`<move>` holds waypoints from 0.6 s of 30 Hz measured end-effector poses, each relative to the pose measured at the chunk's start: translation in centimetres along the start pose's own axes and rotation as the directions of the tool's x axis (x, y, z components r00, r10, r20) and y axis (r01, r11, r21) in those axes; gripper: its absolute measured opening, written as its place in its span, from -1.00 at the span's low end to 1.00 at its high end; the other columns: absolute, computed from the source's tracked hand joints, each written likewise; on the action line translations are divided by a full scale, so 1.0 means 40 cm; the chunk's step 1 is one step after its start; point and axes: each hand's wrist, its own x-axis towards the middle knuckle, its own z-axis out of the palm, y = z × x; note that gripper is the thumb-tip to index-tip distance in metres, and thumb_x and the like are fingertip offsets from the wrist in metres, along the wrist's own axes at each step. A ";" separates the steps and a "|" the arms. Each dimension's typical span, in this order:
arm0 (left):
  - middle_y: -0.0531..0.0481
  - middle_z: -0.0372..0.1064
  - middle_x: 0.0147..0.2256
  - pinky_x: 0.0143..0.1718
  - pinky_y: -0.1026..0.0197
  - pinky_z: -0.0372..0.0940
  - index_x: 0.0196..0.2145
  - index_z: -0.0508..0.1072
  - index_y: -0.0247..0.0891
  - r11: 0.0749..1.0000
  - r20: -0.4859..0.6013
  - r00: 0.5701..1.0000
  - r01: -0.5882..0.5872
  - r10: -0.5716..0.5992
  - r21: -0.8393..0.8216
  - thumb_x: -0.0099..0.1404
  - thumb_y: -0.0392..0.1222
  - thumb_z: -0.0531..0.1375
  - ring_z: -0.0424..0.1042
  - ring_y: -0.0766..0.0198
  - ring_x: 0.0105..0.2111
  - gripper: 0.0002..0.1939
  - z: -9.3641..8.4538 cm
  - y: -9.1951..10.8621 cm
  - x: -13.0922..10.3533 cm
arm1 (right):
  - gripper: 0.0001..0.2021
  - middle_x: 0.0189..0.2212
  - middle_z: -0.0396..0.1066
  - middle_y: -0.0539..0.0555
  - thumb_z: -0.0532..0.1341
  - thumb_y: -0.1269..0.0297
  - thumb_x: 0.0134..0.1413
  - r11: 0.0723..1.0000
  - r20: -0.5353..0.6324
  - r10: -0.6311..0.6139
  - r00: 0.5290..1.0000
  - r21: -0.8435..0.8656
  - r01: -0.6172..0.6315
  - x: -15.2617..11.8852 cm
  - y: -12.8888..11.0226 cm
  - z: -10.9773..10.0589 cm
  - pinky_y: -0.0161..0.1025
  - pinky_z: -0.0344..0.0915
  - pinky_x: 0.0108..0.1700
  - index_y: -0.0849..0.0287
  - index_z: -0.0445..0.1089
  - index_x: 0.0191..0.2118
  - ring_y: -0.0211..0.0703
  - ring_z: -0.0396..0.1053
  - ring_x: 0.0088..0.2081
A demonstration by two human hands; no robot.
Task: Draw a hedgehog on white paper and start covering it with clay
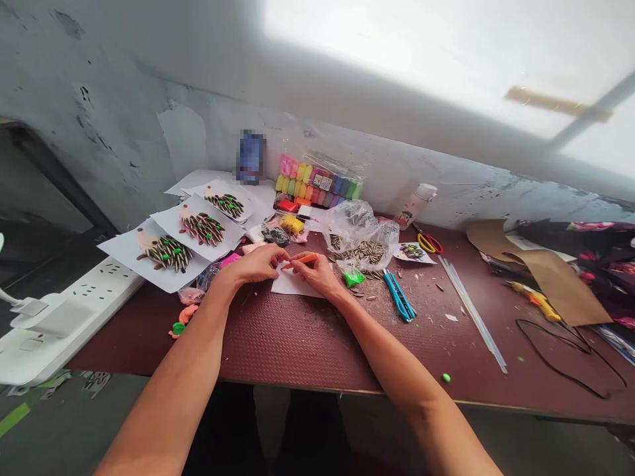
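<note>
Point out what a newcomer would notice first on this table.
Probably the three spiky, hedgehog-like figures of dark striped seeds on white paper, at the left of the maroon table. Next, the clear plastic pack of rainbow-coloured pieces by the wall. In the middle, the left hand and right hand meet at a small white sheet, the right holding a slim orange tool.

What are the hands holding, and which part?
The right hand pinches a slim orange tool toward its tip. Whether the left hand grips anything, I can't tell.
</note>
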 end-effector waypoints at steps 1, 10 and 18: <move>-0.09 0.48 -0.12 -0.20 0.22 0.37 -0.07 0.54 -0.24 1.000 -0.001 1.000 0.002 -0.002 0.003 -0.03 -0.32 0.16 0.45 0.17 -0.21 -0.49 0.001 -0.001 0.000 | -0.74 -0.25 0.55 0.08 0.30 0.09 0.14 1.000 -0.005 0.004 1.000 0.002 -0.003 0.000 0.000 0.000 -0.36 0.24 -0.41 0.13 0.65 -0.38 -0.32 0.31 -0.45; -0.09 0.48 -0.11 -0.20 0.23 0.36 -0.06 0.54 -0.26 0.999 0.000 1.000 0.004 -0.004 0.035 -0.03 -0.34 0.15 0.45 0.17 -0.20 -0.48 0.005 -0.004 0.003 | -0.77 -0.27 0.54 0.07 0.29 0.15 0.14 1.000 -0.005 -0.010 1.000 -0.016 0.010 0.003 -0.002 0.000 -0.36 0.24 -0.39 0.13 0.65 -0.39 -0.30 0.33 -0.43; -0.10 0.45 -0.09 -0.16 0.22 0.36 -0.06 0.53 -0.27 1.000 0.013 1.000 0.009 -0.009 0.026 -0.01 -0.27 0.19 0.44 0.15 -0.18 -0.51 0.003 0.000 0.000 | -0.78 -0.25 0.54 0.08 0.27 0.22 0.17 0.999 0.013 -0.025 1.000 -0.030 0.025 0.004 0.002 -0.002 -0.37 0.22 -0.40 0.16 0.66 -0.36 -0.32 0.34 -0.42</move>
